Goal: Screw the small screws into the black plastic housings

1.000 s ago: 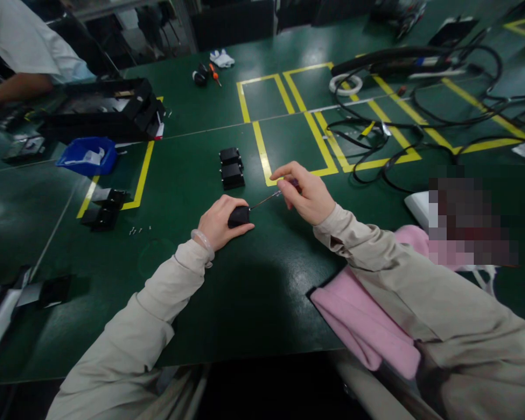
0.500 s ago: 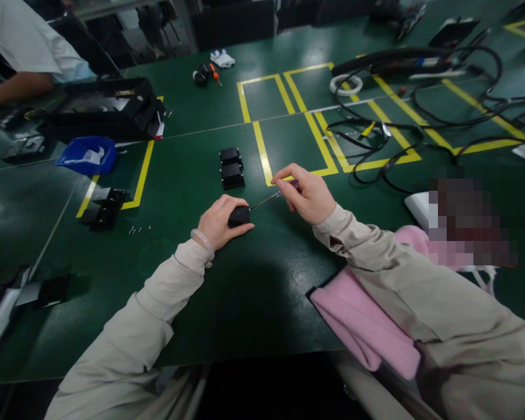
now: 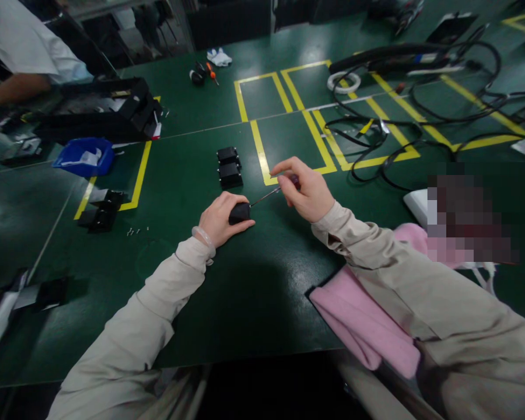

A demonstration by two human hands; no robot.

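Note:
My left hand [image 3: 221, 220] is closed over a small black block [image 3: 239, 213], holding it down on the green table [image 3: 254, 291]. My right hand [image 3: 304, 191] pinches the dark handle of a thin screwdriver [image 3: 268, 196]. The metal shaft slants down to the left and its tip meets the right end of the block. Just behind my hands lie two more small black blocks [image 3: 229, 166], side by side.
Yellow tape boxes [image 3: 262, 157] mark the table. Black cables [image 3: 402, 122] and a white tape roll [image 3: 343, 83] lie far right. A blue tray [image 3: 84, 156], black housings [image 3: 100, 111], loose screws [image 3: 136, 231] and another person's arm [image 3: 9, 93] are at the left. Pink cloth [image 3: 363, 326] sits near my right sleeve.
My right hand has shifted slightly up and left with the screwdriver; fingers look turned on the handle. The left hand and the block stay put.

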